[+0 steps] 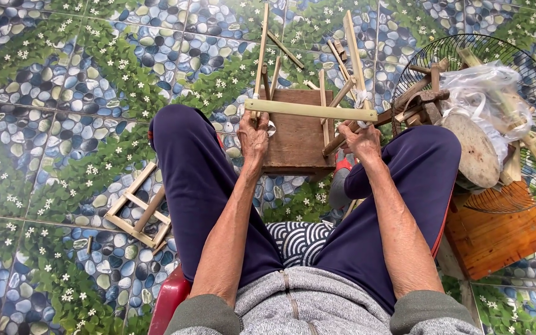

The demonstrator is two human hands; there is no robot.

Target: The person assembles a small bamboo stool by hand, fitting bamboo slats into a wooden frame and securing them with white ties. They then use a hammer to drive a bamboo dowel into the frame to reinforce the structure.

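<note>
Packaging: one clear plastic bag (488, 99), crumpled and whitish, lies in the wire fan guard (528, 59) at upper right, wrapped loosely about pale wooden strips, just above a round grey disc (476, 149). No labels, signs or screens appear.
</note>
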